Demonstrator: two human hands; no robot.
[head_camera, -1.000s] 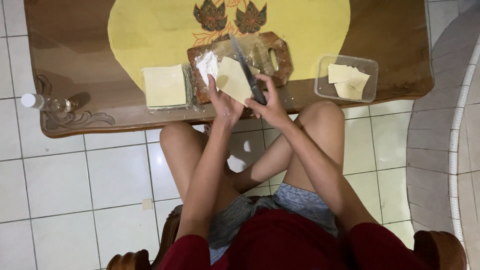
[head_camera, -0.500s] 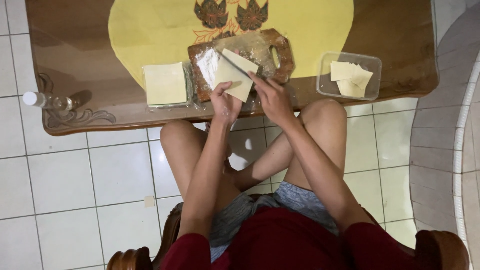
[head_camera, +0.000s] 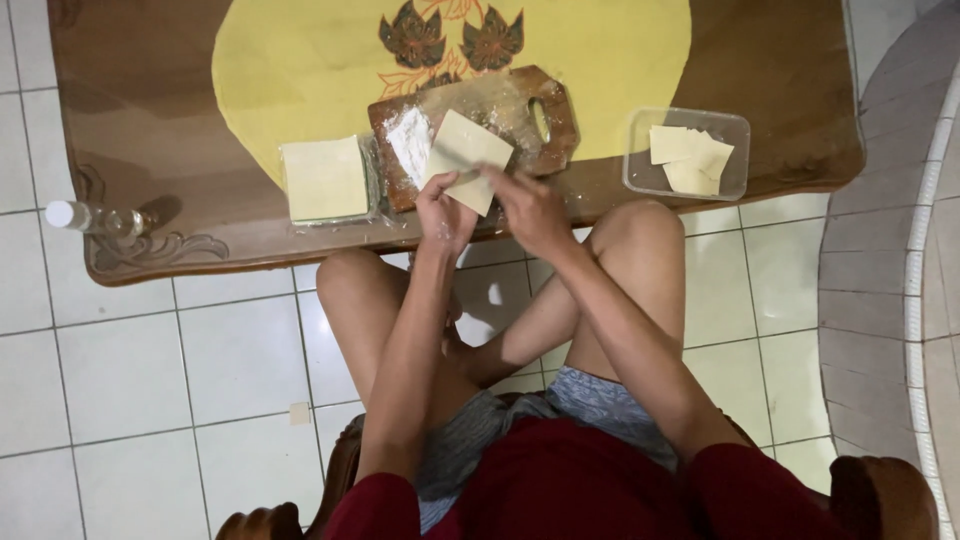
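Note:
A pale square dough sheet (head_camera: 470, 138) lies tilted on a floured wooden cutting board (head_camera: 555, 105) at the table's near edge. My left hand (head_camera: 443, 212) pinches the sheet's near corner. My right hand (head_camera: 530, 208) grips a knife (head_camera: 460, 160) whose dark blade lies across the lower part of the sheet, pointing left. A small heap of white flour (head_camera: 408, 140) sits on the board's left side.
A stack of whole square sheets (head_camera: 323, 178) lies left of the board. A clear plastic container (head_camera: 738, 150) with cut pieces (head_camera: 690, 158) stands to the right. A bottle (head_camera: 95, 218) lies at the table's left corner. A yellow mat (head_camera: 290, 70) covers the brown table (head_camera: 130, 110). My bare knees are below the table edge.
The knife has swung from pointing up and away to lying nearly level across the sheet. Both hands have drawn closer together at the sheet's near edge.

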